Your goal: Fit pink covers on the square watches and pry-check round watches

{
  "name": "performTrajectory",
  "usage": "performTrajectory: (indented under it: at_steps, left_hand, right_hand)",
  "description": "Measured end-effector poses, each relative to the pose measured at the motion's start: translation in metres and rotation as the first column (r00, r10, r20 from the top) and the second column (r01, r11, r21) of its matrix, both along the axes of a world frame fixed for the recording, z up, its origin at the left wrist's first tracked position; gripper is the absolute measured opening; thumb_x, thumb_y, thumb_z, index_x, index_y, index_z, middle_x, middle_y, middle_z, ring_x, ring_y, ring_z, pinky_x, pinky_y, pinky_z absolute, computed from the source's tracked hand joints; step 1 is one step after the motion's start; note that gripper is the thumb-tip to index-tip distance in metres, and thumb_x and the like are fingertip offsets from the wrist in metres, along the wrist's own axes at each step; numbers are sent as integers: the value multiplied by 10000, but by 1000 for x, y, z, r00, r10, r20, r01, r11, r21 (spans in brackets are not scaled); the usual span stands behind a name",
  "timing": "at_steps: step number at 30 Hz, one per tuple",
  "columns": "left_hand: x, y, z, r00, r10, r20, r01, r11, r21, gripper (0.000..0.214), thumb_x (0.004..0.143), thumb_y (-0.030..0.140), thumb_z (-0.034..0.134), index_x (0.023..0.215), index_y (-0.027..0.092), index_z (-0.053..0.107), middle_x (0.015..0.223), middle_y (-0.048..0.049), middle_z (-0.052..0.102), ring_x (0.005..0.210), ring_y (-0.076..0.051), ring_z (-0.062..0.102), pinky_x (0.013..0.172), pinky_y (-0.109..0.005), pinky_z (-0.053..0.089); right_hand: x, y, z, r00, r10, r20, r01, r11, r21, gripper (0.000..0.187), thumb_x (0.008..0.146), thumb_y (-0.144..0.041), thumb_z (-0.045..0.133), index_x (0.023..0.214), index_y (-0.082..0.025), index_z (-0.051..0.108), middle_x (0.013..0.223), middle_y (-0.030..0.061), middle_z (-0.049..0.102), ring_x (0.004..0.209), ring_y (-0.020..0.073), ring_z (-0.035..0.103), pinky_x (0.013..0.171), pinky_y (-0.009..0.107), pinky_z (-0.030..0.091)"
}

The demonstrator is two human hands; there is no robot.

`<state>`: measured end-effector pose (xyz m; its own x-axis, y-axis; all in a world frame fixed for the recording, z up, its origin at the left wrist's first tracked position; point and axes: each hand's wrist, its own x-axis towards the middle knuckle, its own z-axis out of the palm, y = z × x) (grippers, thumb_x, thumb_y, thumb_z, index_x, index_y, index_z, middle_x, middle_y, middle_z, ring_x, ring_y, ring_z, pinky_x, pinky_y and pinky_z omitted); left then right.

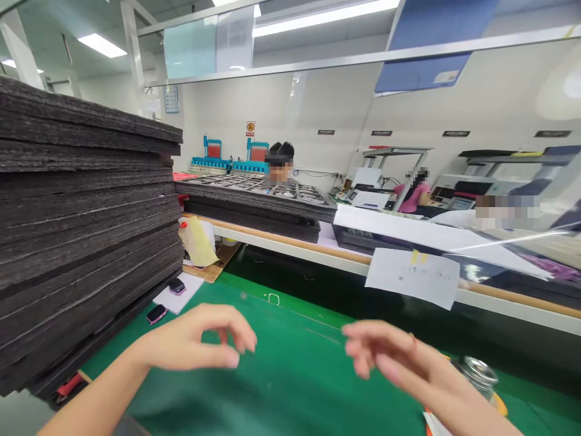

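Green tabletop [290, 387]: a moment without a grasp

The left hand [181, 339] and the right hand [411, 357] are both above the tabletop, well apart from each other, with their fingertips turned towards the middle. On the left hand, the thumb stands away from the curved fingers, and I see nothing between them. The right hand is also loosely curled, its thumb apart from the fingertips; it is a little blurred, but I see no object in it.

Nearest to the left hand is a dark piece with a pink edge [157, 313], which lies on the tabletop just beside a white sheet [195, 283]. A second dark piece [177, 286] rests on this sheet. Beyond the hands, near the far edge, lies a thin pale ring [273, 295]; neither hand touches it. Beside the right forearm stands a jar with a metal top [481, 370], partly hidden by the arm. At the left rises a tall stack of dark sheets [91, 212].

In my judgement, the step in hand is a free interval, when no piece is being worked. A next move, if it concerns the dark pieces, calls for a small pinch with the fingertips, and for some care, because the stack is close to them and could be brushed by the left forearm.
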<state>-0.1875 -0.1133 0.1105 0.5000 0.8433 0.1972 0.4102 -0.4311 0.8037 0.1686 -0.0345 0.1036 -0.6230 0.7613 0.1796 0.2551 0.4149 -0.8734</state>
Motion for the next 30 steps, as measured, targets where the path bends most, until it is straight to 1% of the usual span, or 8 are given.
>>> performTrajectory:
  at_steps: [3, 5, 7, 9, 14, 18, 26, 30]
  left_hand:
    - [12, 45, 11, 962, 272, 14, -265, 925, 273, 156, 934, 353, 596, 1042, 294, 691, 1135, -31, 727, 1023, -202, 687, 869, -338, 573]
    - [22, 79, 26, 898, 439, 10, -369, 741, 561, 171, 948, 330, 562, 1067, 290, 678, 1106, -39, 734, 998, -204, 697, 865, -347, 581]
    - [34, 114, 48, 872, 488, 32, -386, 648, 656, 223, 964, 276, 505, 1123, 262, 661, 1224, -61, 700, 1189, -225, 624, 1052, -410, 491]
    - [48, 148, 72, 858, 513, 4, -363, 603, 710, 275, 971, 235, 462, 1169, 228, 654, 1304, -76, 670, 1296, -219, 551, 1149, -418, 391]
    - [78, 208, 121, 804, 538, -254, -216, 661, 718, 397, 1002, 302, 353, 1106, 189, 718, 1330, -113, 670, 1321, -275, 542, 1144, -466, 356]
    - [88, 224, 144, 702, 555, -447, -193, 752, 631, 385, 909, 313, 427, 1082, 214, 757, 1220, -116, 726, 1170, -336, 635, 1040, -511, 434]
    - [111, 240, 187, 540, 512, -668, -174, 845, 506, 278, 691, 243, 739, 962, 248, 802, 1102, -84, 751, 1068, -344, 659, 1021, -489, 450]
    - [123, 251, 191, 525, 549, -651, -155, 814, 560, 223, 636, 217, 827, 856, 216, 795, 986, -74, 738, 1111, -361, 628, 1046, -526, 418]
  right_hand:
    - [-34, 49, 28, 948, -255, -190, 303, 907, 291, 440, 828, -599, 691, 1098, -252, 692, 1014, 117, 743, 896, 281, 715, 876, 502, 587]
    - [-56, 74, 44, 899, -304, -316, 418, 809, 412, 430, 797, -555, 736, 1084, -238, 693, 1080, 116, 717, 971, 296, 682, 959, 545, 533]
    - [-77, 84, 48, 897, -280, -341, 411, 812, 415, 371, 869, -508, 667, 1100, -218, 680, 1081, 107, 712, 979, 268, 679, 956, 503, 535]
    - [-97, 77, 36, 930, -216, -298, 323, 866, 382, 303, 940, -458, 570, 1056, -205, 690, 975, 83, 736, 890, 228, 699, 882, 430, 566]
    - [-121, 35, -33, 999, 6, -32, 2, 971, 238, 208, 915, -333, 607, 844, -218, 765, 879, 55, 779, 846, 213, 721, 809, 337, 551]
    - [-103, 27, -67, 995, 43, 89, -48, 998, 46, 234, 920, -326, 590, 852, -212, 783, 858, 56, 781, 830, 221, 720, 760, 326, 536]
    - [-65, 14, -117, 995, 56, 77, -32, 958, -283, 326, 890, -451, 626, 835, -162, 767, 782, 68, 747, 733, 188, 688, 706, 305, 513]
    - [-50, 2, -145, 1000, -9, -17, 1, 908, -420, 509, 814, -651, 653, 837, -150, 736, 769, 74, 714, 740, 192, 675, 733, 328, 517]
